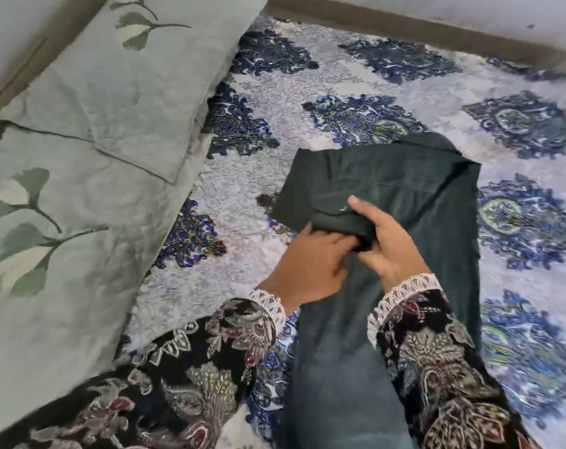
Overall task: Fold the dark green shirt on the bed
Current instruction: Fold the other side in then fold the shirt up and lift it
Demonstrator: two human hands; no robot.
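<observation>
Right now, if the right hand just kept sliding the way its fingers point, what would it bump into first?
The right hand points up and left, gripping a fold of the dark green shirt. Going on, it would probably cross more shirt, then the patterned bedspread, and finally the grey-green pillow. Depth is hard to judge.

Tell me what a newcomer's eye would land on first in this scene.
First, the dark green fabric shirt lying long down the middle of the blue-and-white patterned bedspread, its near part gathered into a fold. The left hand and right hand both grip that fold at centre. Two pale green leaf-print pillows lie along the left.
</observation>
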